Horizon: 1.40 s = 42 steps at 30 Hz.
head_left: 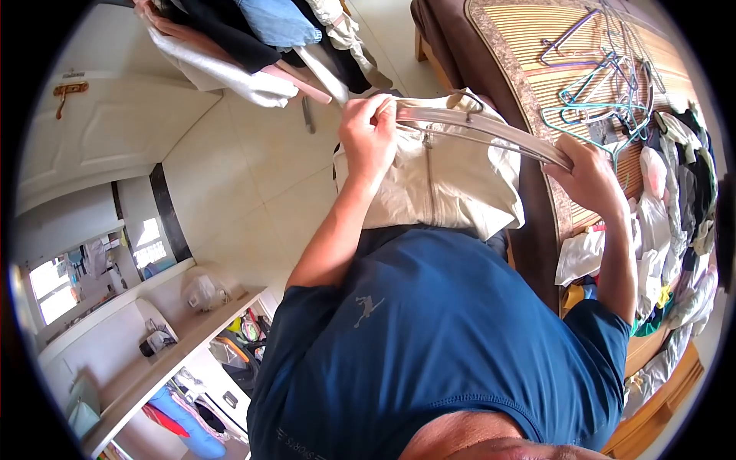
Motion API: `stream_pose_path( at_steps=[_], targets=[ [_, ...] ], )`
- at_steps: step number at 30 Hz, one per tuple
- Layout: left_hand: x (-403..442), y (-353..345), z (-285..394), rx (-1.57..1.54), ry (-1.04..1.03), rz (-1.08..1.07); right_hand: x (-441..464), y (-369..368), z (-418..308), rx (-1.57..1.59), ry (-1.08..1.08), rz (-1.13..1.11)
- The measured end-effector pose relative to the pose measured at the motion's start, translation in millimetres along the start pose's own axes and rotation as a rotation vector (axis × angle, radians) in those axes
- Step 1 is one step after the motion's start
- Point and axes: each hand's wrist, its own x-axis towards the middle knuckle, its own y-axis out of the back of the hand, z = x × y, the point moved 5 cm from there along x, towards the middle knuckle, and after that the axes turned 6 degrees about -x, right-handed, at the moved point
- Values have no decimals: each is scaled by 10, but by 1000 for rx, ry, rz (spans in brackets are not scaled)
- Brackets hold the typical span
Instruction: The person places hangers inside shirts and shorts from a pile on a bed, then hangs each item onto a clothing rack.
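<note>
A beige zip-front jacket (pixel 460 180) hangs in front of my body, its zip running down the middle. Across its top lies a broad brownish-grey clothes hanger (pixel 510 134), with a dark hook near the jacket's collar. My left hand (pixel 368 138) is closed round the hanger's left end and the jacket's shoulder cloth. At the other end, my right hand (pixel 586 175) grips the hanger's bare right arm, which sticks out beyond the jacket. The fingertips of my right hand are partly hidden behind the hanger.
Several loose hangers (pixel 606 92) lie tangled on the slatted mat (pixel 514 46) at the right, beside a heap of clothes (pixel 675 199). More garments (pixel 253 46) hang at the top left. A white door (pixel 115 130) and an open shelf unit (pixel 176 368) stand at the left.
</note>
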Motion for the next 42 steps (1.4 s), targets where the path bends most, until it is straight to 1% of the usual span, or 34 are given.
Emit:
stream_pose_path(
  at_steps=[1, 3, 4, 5, 7, 8, 9, 10, 11, 13, 14, 16, 17, 18, 20, 21, 22, 24, 25, 26, 28, 29, 30, 32, 33, 34, 36, 37, 39, 42],
  targets=[
    [-7, 2, 49, -19, -39, -15, 69, -36, -58, 15, -32, -35],
    [-35, 17, 185, -45, -18, -25, 212, -146, -116, 22, -57, -106],
    [-54, 20, 254, -74, 2, -39, 277, -229, -129, 21, -49, -110],
    [-73, 28, 294, -103, 30, -38, 340, -338, -160, 86, -9, -124],
    [-110, 64, 295, -95, 16, -28, 432, -540, -242, 199, 31, -179],
    [-125, 88, 296, -91, 0, -25, 449, -619, -292, 210, 55, -168],
    [-126, 122, 332, -42, -98, -1, 456, -707, -314, 243, 31, -183],
    [-137, 152, 344, -36, -103, 7, 460, -778, -340, 276, 9, -199],
    [-142, 170, 355, -16, -98, 16, 456, -815, -378, 276, 27, -207],
    [-169, 241, 356, 18, -80, 31, 403, -888, -397, 309, -32, -235],
    [-171, 316, 364, 30, -78, 47, 370, -917, -390, 306, -14, -241],
    [-192, 417, 343, 179, 23, 34, 271, -947, -247, 323, -98, -200],
    [-211, 444, 331, 239, -15, 41, 221, -961, -213, 380, -119, -209],
    [-218, 454, 331, 241, -12, 52, 184, -980, -190, 374, -111, -213],
    [-240, 391, 294, 170, 96, -6, 97, -1067, -109, 425, -168, -262],
    [-221, 355, 343, 159, 48, 34, 84, -1096, -103, 362, -133, -258],
    [-198, 313, 403, 138, -3, 30, 76, -1086, -113, 358, -125, -255],
    [-154, 227, 605, 99, -100, 2, 84, -989, -191, 251, -18, -156],
    [-145, 196, 675, 97, -69, -65, 99, -939, -212, 238, -20, -156],
    [-123, 219, 727, 97, -70, -57, 118, -931, -197, 233, -14, -155],
    [-97, 222, 774, 31, -46, -160, 150, -940, -135, 258, -29, -147],
    [-104, 226, 744, -50, 29, -199, 156, -947, -156, 295, -27, -140],
    [-118, 225, 716, -48, 30, -196, 170, -969, -222, 294, -24, -141],
    [-182, 250, 686, 44, -67, -122, 166, -1086, -326, 500, -126, -256],
    [-197, 280, 667, 74, -20, -98, 183, -1191, -309, 554, -98, -263],
    [-198, 321, 632, 79, -22, -91, 192, -1252, -291, 561, -119, -269],
    [-246, 487, 535, 146, -88, 2, 170, -1223, -325, 625, -122, -273],
    [-257, 600, 438, 179, -109, 91, 160, -1218, -315, 627, -120, -273],
    [-252, 856, 120, 333, -55, 155, 126, -1207, -249, 729, -133, -278],
    [-387, 1136, -392, 559, 99, 243, 87, -1194, -122, 722, -162, -269]
  ],
)
